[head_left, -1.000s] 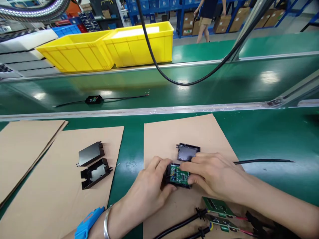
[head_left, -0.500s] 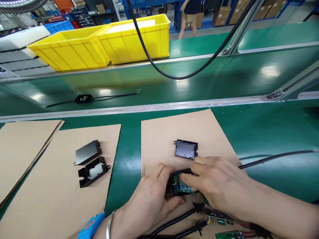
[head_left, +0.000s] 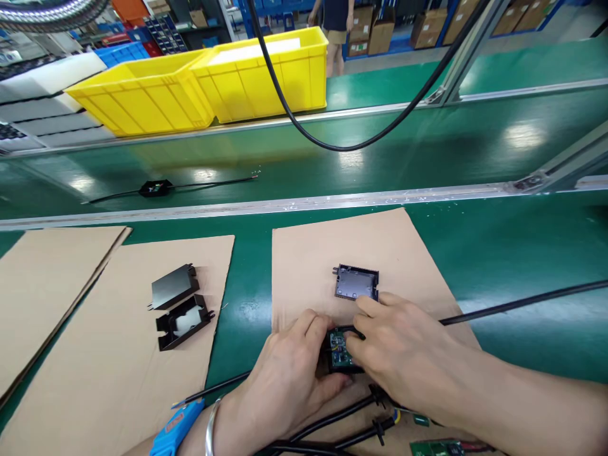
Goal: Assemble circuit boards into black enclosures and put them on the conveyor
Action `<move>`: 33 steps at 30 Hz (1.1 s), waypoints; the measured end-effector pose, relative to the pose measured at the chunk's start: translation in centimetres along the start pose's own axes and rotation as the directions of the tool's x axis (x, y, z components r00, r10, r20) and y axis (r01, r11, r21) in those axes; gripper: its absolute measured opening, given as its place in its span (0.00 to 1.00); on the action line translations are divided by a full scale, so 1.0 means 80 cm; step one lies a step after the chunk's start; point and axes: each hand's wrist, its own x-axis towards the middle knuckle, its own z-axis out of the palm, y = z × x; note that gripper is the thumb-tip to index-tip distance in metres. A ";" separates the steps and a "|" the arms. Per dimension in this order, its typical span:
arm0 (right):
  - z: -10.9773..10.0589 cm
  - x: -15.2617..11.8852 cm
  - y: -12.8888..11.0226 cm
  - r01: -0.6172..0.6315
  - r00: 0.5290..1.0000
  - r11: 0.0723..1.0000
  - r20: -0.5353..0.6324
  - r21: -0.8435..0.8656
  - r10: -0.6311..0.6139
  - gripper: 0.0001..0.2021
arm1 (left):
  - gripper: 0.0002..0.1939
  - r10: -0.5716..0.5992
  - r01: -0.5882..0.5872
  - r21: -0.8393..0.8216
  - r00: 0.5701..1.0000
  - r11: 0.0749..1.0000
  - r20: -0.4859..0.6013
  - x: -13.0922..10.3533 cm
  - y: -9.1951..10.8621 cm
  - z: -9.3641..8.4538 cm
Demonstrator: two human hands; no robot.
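Leftward, an open black plastic box (head_left: 185, 337) lies near a tan cardboard sheet's (head_left: 118, 380) right edge. Straddling the second tan cardboard sheet's (head_left: 304, 266) left edge, the left hand (head_left: 285, 373), thumb and fingers parted, grips a black plastic case (head_left: 346, 370) containing a green circuit board (head_left: 338, 356). The right hand's (head_left: 403, 345) bent fingers meet its right end, their grip unclear.

Bright, fairly even white indoor light, apparently from overhead. The glossy green worktop (head_left: 427, 152) shows several white patches of glare and a faint yellowish reflection below the yellow plastic bins (head_left: 270, 88). Shadows are soft: one lies beside the black cover (head_left: 173, 288), while the circuit board (head_left: 339, 351) looks dimmer between the left hand (head_left: 287, 367) and right hand (head_left: 403, 339). Wide-angle stretching shows towards the edges; the background cardboard boxes (head_left: 427, 28) are soft, and the board's small parts blur together
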 end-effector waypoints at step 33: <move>0.029 -0.006 -0.006 -0.121 0.985 0.962 -0.091 0.245 0.147 0.10 | 0.09 0.187 -0.130 0.797 0.982 0.590 0.021 -0.016 0.039 0.017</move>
